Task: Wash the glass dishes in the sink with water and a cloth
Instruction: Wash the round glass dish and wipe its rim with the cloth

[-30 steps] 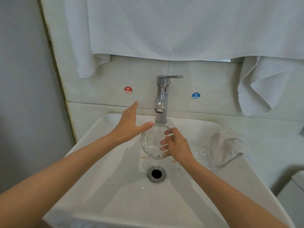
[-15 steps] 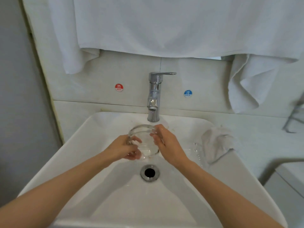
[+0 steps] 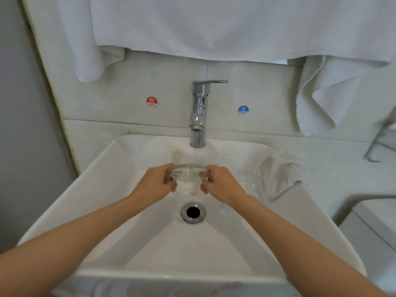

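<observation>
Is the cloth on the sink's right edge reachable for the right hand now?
Probably yes: the cloth lies close, nothing tall between, but right hand and left hand both grip the glass bowl.

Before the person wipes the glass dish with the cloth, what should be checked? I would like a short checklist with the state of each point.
1. Both the left hand and the right hand grip the glass dish: ok.
2. The dish is below the faucet, over the sink: ok.
3. Water is running: cannot tell.
4. The cloth is in a hand: not ok, it lies on the sink's right rim.
5. The drain is unblocked: ok.
</observation>
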A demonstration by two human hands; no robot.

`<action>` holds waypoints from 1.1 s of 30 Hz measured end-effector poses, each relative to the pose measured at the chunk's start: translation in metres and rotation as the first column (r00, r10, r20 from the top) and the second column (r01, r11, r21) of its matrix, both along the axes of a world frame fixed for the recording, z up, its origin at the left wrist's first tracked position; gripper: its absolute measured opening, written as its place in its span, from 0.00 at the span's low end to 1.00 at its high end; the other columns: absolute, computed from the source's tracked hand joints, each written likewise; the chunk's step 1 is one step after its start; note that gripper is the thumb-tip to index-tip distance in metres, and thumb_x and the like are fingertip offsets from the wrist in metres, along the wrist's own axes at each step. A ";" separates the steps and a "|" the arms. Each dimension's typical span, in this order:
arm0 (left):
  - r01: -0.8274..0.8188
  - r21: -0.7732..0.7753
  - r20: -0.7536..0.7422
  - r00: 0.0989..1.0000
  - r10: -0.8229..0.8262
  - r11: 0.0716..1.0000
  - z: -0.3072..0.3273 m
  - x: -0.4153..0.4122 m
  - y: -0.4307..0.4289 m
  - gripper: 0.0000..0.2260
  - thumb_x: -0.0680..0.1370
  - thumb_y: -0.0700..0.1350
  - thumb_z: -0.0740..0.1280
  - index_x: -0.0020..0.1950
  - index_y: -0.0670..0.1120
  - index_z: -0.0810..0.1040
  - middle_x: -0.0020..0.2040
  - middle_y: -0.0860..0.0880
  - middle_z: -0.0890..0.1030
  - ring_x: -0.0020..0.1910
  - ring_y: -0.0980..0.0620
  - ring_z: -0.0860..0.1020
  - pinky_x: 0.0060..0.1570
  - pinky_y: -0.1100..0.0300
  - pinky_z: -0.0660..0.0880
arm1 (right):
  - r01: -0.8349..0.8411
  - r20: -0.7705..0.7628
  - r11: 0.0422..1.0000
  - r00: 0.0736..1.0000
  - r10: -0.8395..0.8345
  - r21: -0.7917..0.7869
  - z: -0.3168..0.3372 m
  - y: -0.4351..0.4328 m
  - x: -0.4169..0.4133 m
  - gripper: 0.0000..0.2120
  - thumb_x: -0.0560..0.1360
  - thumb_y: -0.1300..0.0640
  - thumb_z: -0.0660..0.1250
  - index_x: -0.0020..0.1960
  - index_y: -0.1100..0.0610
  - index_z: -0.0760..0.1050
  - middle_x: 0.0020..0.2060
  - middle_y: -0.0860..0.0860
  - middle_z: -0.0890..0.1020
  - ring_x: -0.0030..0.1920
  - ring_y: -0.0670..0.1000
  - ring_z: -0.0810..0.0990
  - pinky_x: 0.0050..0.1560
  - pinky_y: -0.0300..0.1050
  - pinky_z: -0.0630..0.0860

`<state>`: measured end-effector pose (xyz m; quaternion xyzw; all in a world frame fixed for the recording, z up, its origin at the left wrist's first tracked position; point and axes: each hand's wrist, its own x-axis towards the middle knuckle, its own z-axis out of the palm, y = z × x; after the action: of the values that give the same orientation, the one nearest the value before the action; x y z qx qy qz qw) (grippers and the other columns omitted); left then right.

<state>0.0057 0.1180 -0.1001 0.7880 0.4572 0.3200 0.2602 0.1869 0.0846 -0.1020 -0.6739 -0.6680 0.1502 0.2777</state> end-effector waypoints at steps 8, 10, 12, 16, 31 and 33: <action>0.002 -0.014 0.006 1.000 -0.002 1.000 -0.008 0.003 -0.002 0.11 0.76 0.35 0.62 0.50 0.48 0.78 0.39 0.47 0.82 0.29 0.60 0.78 0.37 0.66 0.72 | -0.026 0.090 0.998 0.995 0.030 -0.051 0.001 0.001 0.005 0.10 0.77 0.59 0.58 0.46 0.63 0.76 0.38 0.54 0.84 0.40 0.55 0.82 0.48 0.53 0.79; -0.026 0.062 0.068 0.997 0.022 0.998 -0.003 0.005 -0.001 0.11 0.76 0.35 0.62 0.48 0.51 0.75 0.36 0.50 0.81 0.31 0.64 0.78 0.37 0.72 0.72 | -0.005 0.040 0.999 0.999 0.003 0.036 0.007 0.001 0.007 0.08 0.77 0.60 0.58 0.47 0.62 0.74 0.38 0.53 0.84 0.39 0.54 0.82 0.47 0.52 0.78; 0.009 0.024 0.203 0.979 -0.014 1.000 0.002 0.007 -0.002 0.14 0.77 0.34 0.62 0.53 0.53 0.74 0.41 0.50 0.81 0.36 0.63 0.80 0.39 0.71 0.77 | -0.024 -0.111 0.999 0.993 0.029 0.049 0.014 0.000 0.008 0.07 0.77 0.61 0.58 0.45 0.61 0.74 0.36 0.54 0.83 0.37 0.53 0.82 0.45 0.47 0.79; 0.153 -0.150 0.354 0.931 -0.091 0.977 -0.007 0.010 -0.004 0.15 0.77 0.35 0.64 0.54 0.56 0.72 0.50 0.49 0.82 0.45 0.49 0.82 0.45 0.53 0.81 | -0.163 -0.427 0.962 0.903 0.055 -0.221 0.019 -0.009 0.008 0.07 0.77 0.64 0.60 0.41 0.62 0.73 0.31 0.54 0.82 0.30 0.50 0.81 0.35 0.37 0.78; 0.154 -0.117 0.440 0.893 -0.088 0.981 -0.014 0.019 -0.010 0.11 0.77 0.30 0.61 0.46 0.47 0.73 0.42 0.55 0.82 0.41 0.65 0.81 0.37 0.64 0.79 | 0.398 0.085 0.887 0.900 -0.427 0.236 0.073 -0.027 0.116 0.17 0.73 0.62 0.66 0.61 0.52 0.76 0.61 0.51 0.76 0.62 0.52 0.73 0.59 0.41 0.68; 0.156 -0.098 0.447 0.889 -0.096 0.983 -0.012 0.021 -0.013 0.11 0.77 0.30 0.60 0.46 0.46 0.73 0.43 0.55 0.82 0.40 0.64 0.82 0.36 0.66 0.78 | 0.594 0.242 0.802 0.770 -0.590 0.066 0.070 -0.034 0.139 0.27 0.72 0.50 0.69 0.69 0.53 0.67 0.67 0.54 0.70 0.67 0.56 0.68 0.62 0.49 0.67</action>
<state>0.0267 0.1045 -0.1124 0.7044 0.3544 0.4413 0.4284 0.3254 0.0507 -0.0317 -0.8651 -0.4505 -0.0262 0.2191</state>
